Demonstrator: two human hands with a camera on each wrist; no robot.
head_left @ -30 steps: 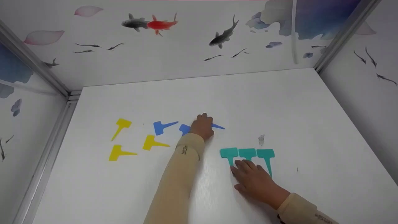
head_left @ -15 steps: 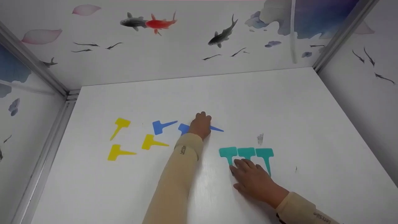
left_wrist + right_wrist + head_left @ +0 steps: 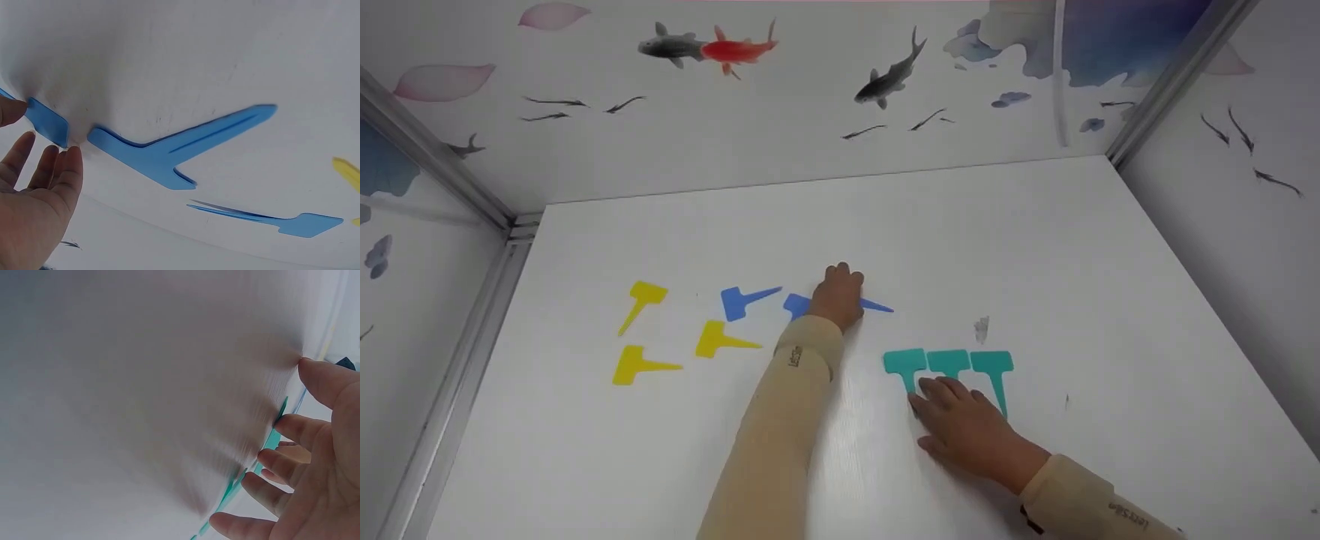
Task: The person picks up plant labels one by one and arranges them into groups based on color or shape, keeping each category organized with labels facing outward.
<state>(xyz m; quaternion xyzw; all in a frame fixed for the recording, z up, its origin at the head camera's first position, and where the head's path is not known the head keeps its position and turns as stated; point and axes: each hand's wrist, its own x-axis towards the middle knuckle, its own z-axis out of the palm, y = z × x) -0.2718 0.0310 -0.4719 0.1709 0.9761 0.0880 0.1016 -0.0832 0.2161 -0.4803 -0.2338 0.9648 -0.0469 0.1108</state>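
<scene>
My left hand [image 3: 838,296] bends over a blue T-shaped plant label [image 3: 877,306]; in the head view only its pointed stem shows past the fingers. In the left wrist view, thumb and fingertips hold that label's wide head [image 3: 49,122] at its edges, flat against the table. A second blue label [image 3: 796,305] lies beside this hand, partly hidden by the wrist. To its left is a third blue label [image 3: 739,302]. My right hand [image 3: 967,427] rests with spread fingers on the stems of three green plant labels [image 3: 949,361], set side by side in a row.
Three yellow plant labels lie on the left: one farther back [image 3: 645,294], one nearer [image 3: 634,366] and one toward the middle [image 3: 716,339]. The white table [image 3: 735,240] meets printed walls [image 3: 780,135] at its back and sides. A grey smudge [image 3: 982,328] marks the table behind the green labels.
The head view has shifted slightly. Under my left hand, the blue label's stem tip has turned a little toward me. The right hand and green labels stay in place.
</scene>
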